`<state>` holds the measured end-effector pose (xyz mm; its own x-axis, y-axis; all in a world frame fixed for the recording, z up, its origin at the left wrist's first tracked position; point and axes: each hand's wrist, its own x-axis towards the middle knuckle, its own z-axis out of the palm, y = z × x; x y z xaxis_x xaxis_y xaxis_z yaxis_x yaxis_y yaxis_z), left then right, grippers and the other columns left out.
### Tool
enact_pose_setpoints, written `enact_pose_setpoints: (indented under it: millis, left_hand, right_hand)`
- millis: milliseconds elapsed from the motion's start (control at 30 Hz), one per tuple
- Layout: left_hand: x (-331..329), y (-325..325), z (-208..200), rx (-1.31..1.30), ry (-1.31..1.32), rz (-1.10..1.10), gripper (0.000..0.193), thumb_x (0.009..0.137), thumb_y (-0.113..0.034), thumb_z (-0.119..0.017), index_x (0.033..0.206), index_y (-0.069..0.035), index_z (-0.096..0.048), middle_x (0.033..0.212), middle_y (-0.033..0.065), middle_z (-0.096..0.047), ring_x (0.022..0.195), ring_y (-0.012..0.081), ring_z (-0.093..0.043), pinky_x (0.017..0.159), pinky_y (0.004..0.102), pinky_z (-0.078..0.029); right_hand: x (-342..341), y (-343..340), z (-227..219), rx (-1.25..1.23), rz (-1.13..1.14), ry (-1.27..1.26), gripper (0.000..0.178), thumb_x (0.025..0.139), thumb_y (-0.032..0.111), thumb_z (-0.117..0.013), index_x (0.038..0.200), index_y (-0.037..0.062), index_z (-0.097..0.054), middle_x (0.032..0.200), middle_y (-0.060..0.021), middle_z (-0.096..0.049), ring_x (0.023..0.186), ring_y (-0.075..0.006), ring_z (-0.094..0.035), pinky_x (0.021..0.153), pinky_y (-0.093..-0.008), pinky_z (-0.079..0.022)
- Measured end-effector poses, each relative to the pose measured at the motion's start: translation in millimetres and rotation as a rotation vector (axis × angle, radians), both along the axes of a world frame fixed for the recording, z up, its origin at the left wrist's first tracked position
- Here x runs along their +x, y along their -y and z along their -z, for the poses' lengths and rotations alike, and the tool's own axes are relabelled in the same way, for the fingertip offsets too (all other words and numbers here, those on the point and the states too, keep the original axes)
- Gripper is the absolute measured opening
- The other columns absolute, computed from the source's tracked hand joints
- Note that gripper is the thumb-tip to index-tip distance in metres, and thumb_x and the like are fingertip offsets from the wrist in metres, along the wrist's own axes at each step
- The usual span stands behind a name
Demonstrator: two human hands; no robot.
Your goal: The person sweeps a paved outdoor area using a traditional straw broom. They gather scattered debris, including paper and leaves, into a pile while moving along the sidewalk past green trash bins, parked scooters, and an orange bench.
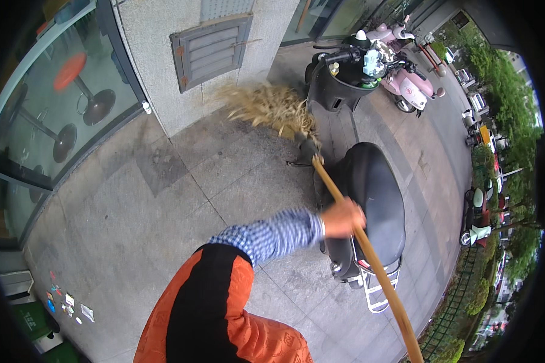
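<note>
Fingers of the left hand wrap snugly around the broom; right hand out of view. Bristles fan over the pavement's edge by the wall, beside the black scooter. Sweeping seems in hand; the next stroke likely calls for avoiding the scooter.

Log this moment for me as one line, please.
left grip: closed around broom handle | right grip: out of view | bristles: blurred, between wall and black scooter | litter: scattered, lower left
</note>
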<state>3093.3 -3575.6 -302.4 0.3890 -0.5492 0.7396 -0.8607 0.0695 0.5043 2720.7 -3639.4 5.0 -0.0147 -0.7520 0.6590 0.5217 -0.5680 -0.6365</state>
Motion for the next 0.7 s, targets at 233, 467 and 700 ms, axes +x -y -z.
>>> enact_pose_setpoints:
  millis: [233,467,700]
  left_hand:
    - [66,-54,159,0.324,-0.373,-0.373,0.014,0.066,-0.017,-0.064,0.066,-0.008,-0.053,0.069,0.0092,-0.054,0.078,0.0284,-0.055,0.074,0.0393,-0.042]
    - [-86,-84,26,0.133,-0.291,-0.367,0.014,0.071,-0.016,-0.055,0.073,-0.006,-0.045,0.067,0.0086,-0.049,0.068,0.0253,-0.050,0.061,0.0398,-0.039]
    - [-215,-202,82,0.381,-0.526,-0.308,0.020,0.077,-0.021,-0.056,0.066,-0.007,-0.049,0.052,0.0093,-0.051,0.049,0.0274,-0.053,0.049,0.0404,-0.041]
  right_hand:
    - [223,-42,152,-0.045,-0.106,-0.373,0.027,0.085,0.020,-0.047,0.063,0.0133,-0.032,0.047,0.0047,-0.029,0.041,-0.0056,-0.031,0.038,-0.0212,-0.029]
    - [145,63,-6,0.174,-0.071,-0.282,0.017,0.089,0.020,-0.046,0.075,0.0108,-0.045,0.058,0.0042,-0.032,0.046,-0.0053,-0.029,0.040,-0.0197,-0.026]
    - [104,74,64,0.379,-0.640,-0.318,0.023,0.091,0.018,-0.043,0.071,0.0094,-0.040,0.051,0.0047,-0.021,0.040,-0.0040,-0.017,0.035,-0.0190,-0.021]
